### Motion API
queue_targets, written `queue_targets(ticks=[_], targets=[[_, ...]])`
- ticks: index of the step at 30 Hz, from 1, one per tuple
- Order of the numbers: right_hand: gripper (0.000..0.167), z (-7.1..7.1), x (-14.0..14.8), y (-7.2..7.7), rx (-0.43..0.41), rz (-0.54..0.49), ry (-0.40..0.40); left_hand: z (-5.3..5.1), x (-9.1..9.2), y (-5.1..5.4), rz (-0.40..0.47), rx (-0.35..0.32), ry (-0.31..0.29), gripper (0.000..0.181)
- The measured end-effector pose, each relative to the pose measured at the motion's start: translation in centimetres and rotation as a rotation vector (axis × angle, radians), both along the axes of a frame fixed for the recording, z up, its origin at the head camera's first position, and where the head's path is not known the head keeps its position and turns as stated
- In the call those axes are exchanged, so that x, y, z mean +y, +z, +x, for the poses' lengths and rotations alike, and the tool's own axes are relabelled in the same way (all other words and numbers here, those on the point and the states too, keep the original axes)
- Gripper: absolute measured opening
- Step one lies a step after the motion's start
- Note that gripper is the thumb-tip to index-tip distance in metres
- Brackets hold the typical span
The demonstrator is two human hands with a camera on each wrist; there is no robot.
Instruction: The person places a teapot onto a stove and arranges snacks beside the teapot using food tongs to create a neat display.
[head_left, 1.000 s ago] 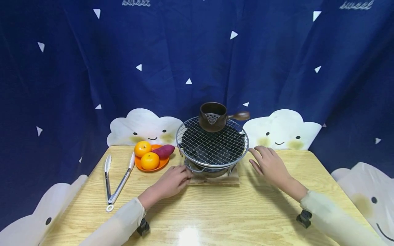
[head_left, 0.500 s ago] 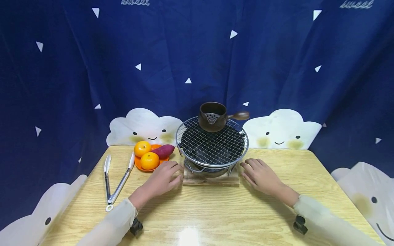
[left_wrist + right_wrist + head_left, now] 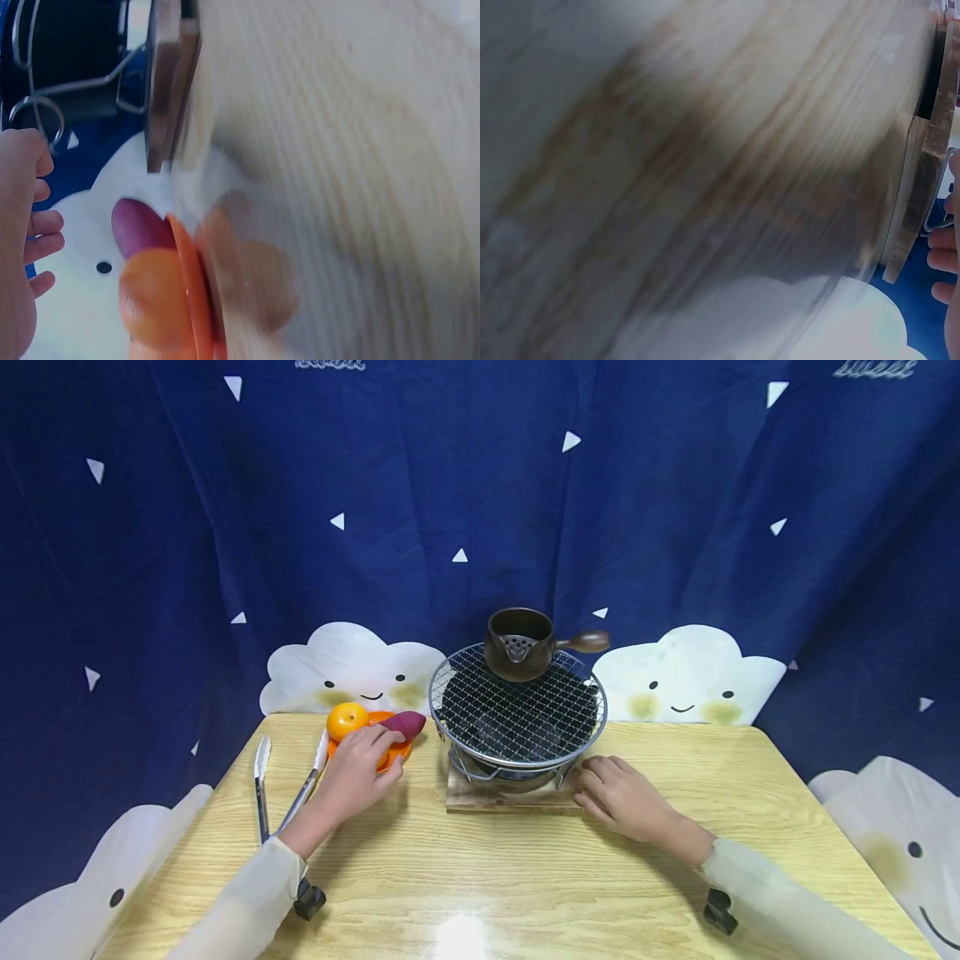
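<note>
Pale wood-grain bench (image 3: 517, 860) carrying a round silver wire-mesh grill (image 3: 517, 718) on a flat wooden board (image 3: 487, 797).

Dark-brown handled pot (image 3: 517, 660) on grill's back half. White-tipped metal tongs (image 3: 262, 806), well left of grill. Round orange plate (image 3: 193, 292), left of grill. Left hand (image 3: 360, 772): left of grill, above plate, fingers loosely bent, nothing held. Right hand (image 3: 622, 797): front right of grill, just beside board, fingers relaxed, no grip seen; can't tell if touching. Purple sweet potato (image 3: 407, 724), left of grill on plate: likely firm, moderate weight, take round the middle. Two orange citrus fruits, nearer (image 3: 155, 296) and farther (image 3: 347, 722), same plate left of grill: likely light, slightly springy, smooth peel could roll or slip; cup round the widest part.
</note>
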State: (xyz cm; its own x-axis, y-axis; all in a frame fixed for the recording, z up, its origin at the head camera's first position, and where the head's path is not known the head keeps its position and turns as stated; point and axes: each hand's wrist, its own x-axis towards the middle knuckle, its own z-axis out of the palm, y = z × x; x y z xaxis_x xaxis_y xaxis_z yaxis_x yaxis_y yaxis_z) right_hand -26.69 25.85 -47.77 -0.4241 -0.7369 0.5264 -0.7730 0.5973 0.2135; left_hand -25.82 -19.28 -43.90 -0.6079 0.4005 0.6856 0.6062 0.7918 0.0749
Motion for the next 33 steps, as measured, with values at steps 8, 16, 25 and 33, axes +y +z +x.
queue_targets(ticks=[8, 16, 25, 33], targets=[[0.024, 0.1, -0.4, -0.3, -0.035, 0.025, -0.016, -0.1, -2.2, 0.5, 0.032, -0.088, 0.139, 0.031], [0.024, 0.2, -0.7, -0.1, -0.071, 0.022, 0.005, 0.0, -4.6, 0.4, -0.014, -0.201, 0.287, 0.05], [0.023, 0.1, -0.8, -0.2, -0.063, 0.034, 0.024, 0.4, -7.5, -0.1, -0.072, -0.329, 0.416, 0.07], [0.025, 0.0, -0.8, -0.2, -0.057, 0.049, 0.019, 0.6, -10.1, -1.2, -0.168, -0.403, 0.496, 0.085]])
